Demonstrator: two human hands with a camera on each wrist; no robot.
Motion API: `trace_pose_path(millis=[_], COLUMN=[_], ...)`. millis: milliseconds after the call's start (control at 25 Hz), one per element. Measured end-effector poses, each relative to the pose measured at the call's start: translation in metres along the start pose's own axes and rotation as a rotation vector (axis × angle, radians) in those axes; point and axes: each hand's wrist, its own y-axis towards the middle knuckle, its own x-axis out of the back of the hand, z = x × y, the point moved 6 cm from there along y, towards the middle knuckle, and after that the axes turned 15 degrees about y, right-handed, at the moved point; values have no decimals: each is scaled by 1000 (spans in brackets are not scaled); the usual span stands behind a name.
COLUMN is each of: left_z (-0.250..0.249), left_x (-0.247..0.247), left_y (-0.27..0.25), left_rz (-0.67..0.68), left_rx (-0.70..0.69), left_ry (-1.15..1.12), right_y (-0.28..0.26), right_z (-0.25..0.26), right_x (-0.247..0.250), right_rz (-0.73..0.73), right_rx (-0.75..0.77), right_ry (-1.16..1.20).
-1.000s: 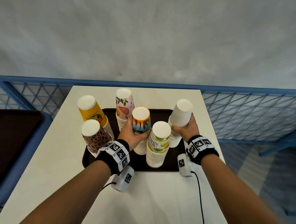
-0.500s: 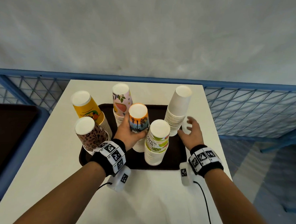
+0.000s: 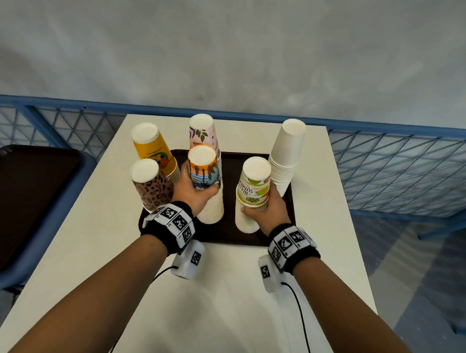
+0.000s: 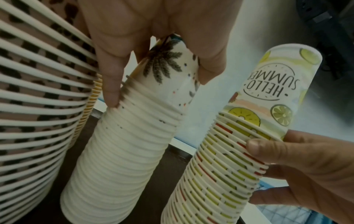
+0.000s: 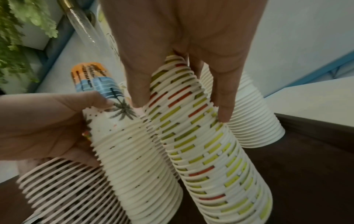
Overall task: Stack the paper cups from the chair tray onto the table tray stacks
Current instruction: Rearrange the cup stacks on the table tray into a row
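Note:
Several upside-down paper cup stacks stand on the dark table tray (image 3: 223, 236). My left hand (image 3: 196, 194) grips the palm-tree stack (image 3: 203, 169) near its top, thumb and fingers wrapped around the rims (image 4: 134, 97). My right hand (image 3: 268, 208) grips the lemon "Hello Summer" stack (image 3: 254, 183) around its rims (image 5: 184, 115). The leopard stack (image 3: 150, 182), yellow stack (image 3: 153, 148), floral stack (image 3: 202, 131) and plain white stack (image 3: 287, 152) stand untouched. The dark chair tray (image 3: 23, 192) at the left shows no cups.
The white table (image 3: 220, 297) has bare surface in front of the tray. A blue mesh railing (image 3: 389, 168) runs behind and to the right. The blue chair (image 3: 48, 234) sits close to the table's left edge. Wrist camera cables (image 3: 299, 323) trail over the table.
My right hand let go of the plain white stack, moved left and took hold of the lemon stack. My left hand kept its grip on the palm-tree stack.

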Motion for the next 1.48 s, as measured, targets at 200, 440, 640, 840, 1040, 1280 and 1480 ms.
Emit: trace_pose_path(millis=[200, 440, 640, 840, 1040, 1280, 1480], left_z=[-3, 12, 12, -12, -35, -49, -43], left_x=[0, -9, -21, -63, -81, -100, -105], left_y=[-5, -23, -64, -71, -46, -16, 14], left_rz=[19, 128, 32, 227, 230, 173, 139], left_rx=[-9, 187, 204, 162, 78, 34, 37], left_ry=[4, 202, 158, 136, 67, 17, -69], right_y=[15, 15, 11, 11, 23, 54, 79], right_z=[-3, -14, -27, -20, 2, 20, 21], right_x=[10, 17, 32, 67, 100, 112, 101], right_rz=[9, 48, 49, -67, -179, -231, -212], right_rx=[38, 44, -40, -19, 34, 86, 66], right_ry=[-87, -184, -299, -370, -341, -292, -247])
